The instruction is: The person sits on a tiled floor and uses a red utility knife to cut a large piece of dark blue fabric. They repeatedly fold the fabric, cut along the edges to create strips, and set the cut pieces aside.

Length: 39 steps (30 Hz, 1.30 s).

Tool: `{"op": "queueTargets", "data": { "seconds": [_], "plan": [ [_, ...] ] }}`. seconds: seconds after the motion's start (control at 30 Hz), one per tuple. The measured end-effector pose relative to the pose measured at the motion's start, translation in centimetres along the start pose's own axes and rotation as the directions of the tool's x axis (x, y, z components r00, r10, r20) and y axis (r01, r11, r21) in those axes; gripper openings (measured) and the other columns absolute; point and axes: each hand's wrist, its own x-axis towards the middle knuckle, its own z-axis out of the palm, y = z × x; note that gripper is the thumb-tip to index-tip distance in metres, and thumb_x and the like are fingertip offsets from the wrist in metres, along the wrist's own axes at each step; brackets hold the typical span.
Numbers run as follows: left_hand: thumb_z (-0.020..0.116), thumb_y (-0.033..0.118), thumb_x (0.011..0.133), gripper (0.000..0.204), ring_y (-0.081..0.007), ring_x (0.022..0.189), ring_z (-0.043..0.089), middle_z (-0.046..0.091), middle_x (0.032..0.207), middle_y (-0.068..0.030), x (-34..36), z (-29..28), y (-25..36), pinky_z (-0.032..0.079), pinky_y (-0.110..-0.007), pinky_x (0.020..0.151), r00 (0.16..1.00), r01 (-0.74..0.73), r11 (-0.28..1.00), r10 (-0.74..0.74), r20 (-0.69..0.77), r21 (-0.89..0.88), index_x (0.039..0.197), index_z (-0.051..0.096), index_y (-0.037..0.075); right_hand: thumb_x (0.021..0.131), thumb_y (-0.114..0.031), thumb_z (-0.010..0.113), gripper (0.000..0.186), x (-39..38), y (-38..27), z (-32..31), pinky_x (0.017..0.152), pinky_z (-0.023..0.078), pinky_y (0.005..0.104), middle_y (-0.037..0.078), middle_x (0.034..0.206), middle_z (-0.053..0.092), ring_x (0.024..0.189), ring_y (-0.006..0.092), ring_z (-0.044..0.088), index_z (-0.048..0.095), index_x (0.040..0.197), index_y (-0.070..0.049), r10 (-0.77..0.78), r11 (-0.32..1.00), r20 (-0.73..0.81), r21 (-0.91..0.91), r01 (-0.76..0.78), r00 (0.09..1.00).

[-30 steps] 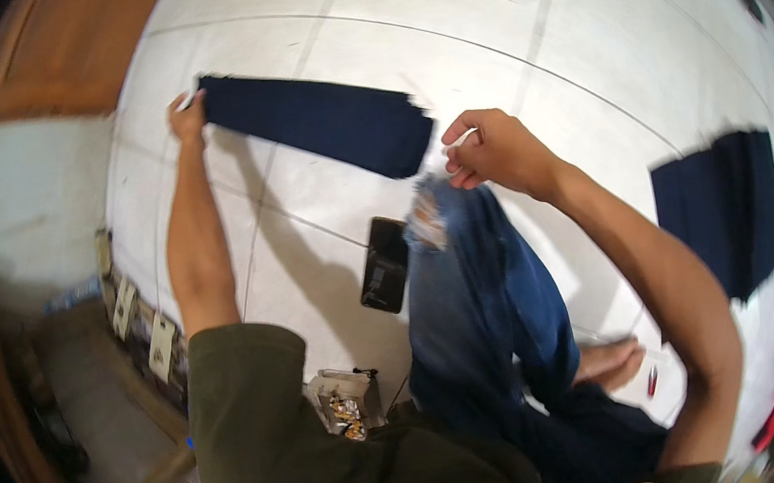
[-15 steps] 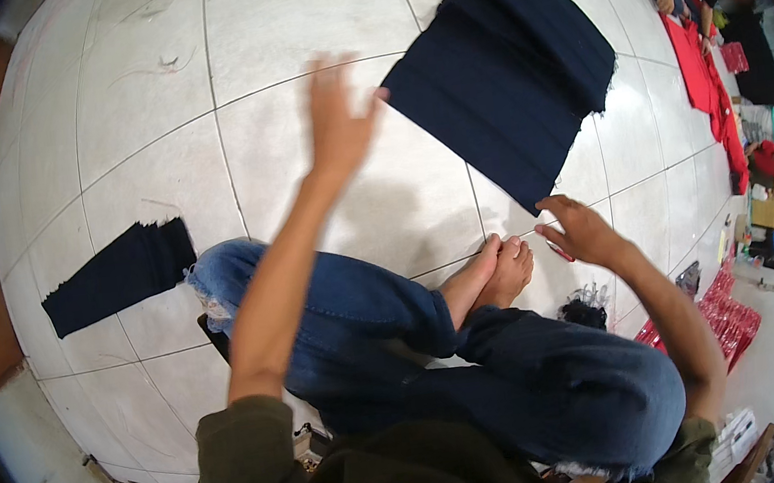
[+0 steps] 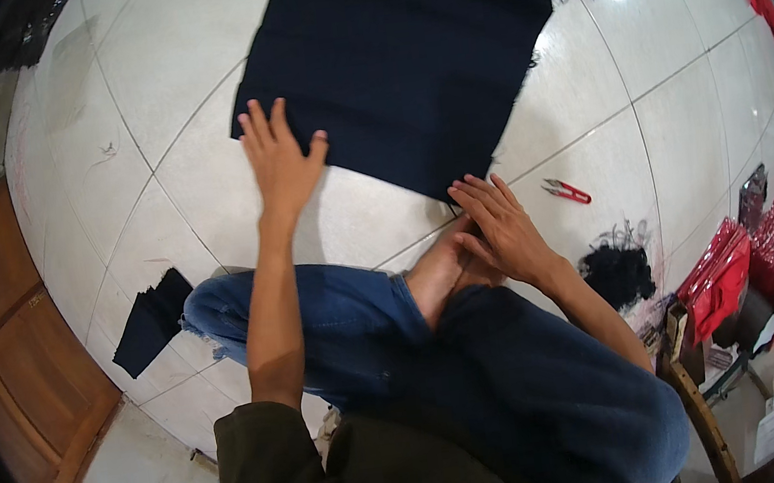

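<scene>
Small dark cloth scrap (image 3: 153, 321) lies on bare floor tile (image 3: 143, 107), far left. Left hand (image 3: 281, 163): grip released, fingers spread flat at near-left edge of large navy fabric (image 3: 414, 57). Right hand (image 3: 500, 229): grip released, fingers on fabric's near corner. Red snips (image 3: 565, 189) lie apart, right. Fabric's far edge cut off above.

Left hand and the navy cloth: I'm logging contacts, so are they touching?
Touching. The head view shows the left hand flat, its fingertips lying over the near edge of the navy cloth, with no gap.
</scene>
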Motion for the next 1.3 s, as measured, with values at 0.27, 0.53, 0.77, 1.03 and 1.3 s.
{"op": "queueTargets", "data": {
  "seconds": [0.27,0.53,0.77,1.03,1.3],
  "plan": [
    [0.069,0.004,0.09,0.03,-0.032,0.115,0.061,0.068,0.124,-0.0122,-1.0,-0.1,9.3,0.048,-0.043,0.101,0.896,-0.426,0.861,0.36,-0.258,-0.277,0.12,0.071,0.007,0.086,-0.007,0.071,0.057,-5.6,7.0,-2.8,0.11,0.043,0.0504,0.022,0.147,0.05,0.133,0.0422,0.05,0.053,0.141,-0.002,0.321,0.804,-0.458,-0.331,-0.495,0.829],
    [0.078,0.014,0.085,0.028,-0.0258,0.094,0.06,0.063,0.101,-0.0069,-3.4,4.6,17.9,0.054,-0.038,0.076,0.87,-0.469,0.776,0.489,-0.067,-0.421,0.111,0.074,0.005,0.086,-0.011,0.075,0.043,-7.2,8.6,-3.4,0.088,0.05,0.0444,0.016,0.114,0.064,0.105,0.035,0.062,0.063,0.126,-0.004,0.331,0.84,-0.451,-0.26,-0.476,0.829],
    [0.069,0.001,0.09,0.026,-0.0279,0.101,0.063,0.068,0.104,-0.0088,-3.1,4.8,17.0,0.053,-0.04,0.083,0.93,-0.366,0.691,0.292,-0.223,-0.623,0.115,0.073,0.007,0.085,-0.012,0.079,0.03,1.8,5.7,-0.3,0.079,0.053,0.0418,0.011,0.105,0.066,0.094,0.032,0.065,0.07,0.113,-0.006,0.177,0.977,-0.634,0.022,-0.211,0.753],
    [0.067,0.003,0.094,0.024,-0.0318,0.121,0.056,0.065,0.121,-0.0096,-2.7,6.0,14.9,0.048,-0.042,0.101,0.874,-0.485,0.768,0.404,-0.272,-0.418,0.116,0.073,0.009,0.089,-0.017,0.077,0.016,4.2,6.6,0.8,0.082,0.053,0.0393,0.009,0.106,0.068,0.095,0.0313,0.067,0.069,0.096,-0.004,0.133,0.99,-0.602,0.108,-0.085,0.787],
    [0.072,0.017,0.093,0.023,-0.0315,0.127,0.054,0.063,0.128,-0.0076,-3.2,5.9,14.7,0.045,-0.044,0.103,0.854,-0.519,0.765,0.45,-0.26,-0.381,0.115,0.075,0.012,0.105,-0.024,0.063,0.022,1.9,6.3,-0.2,0.095,0.054,0.0375,0.015,0.107,0.074,0.099,0.023,0.07,0.063,0.104,-0.001,0.648,0.377,-0.291,0.926,0.035,0.704]
  ]
}}
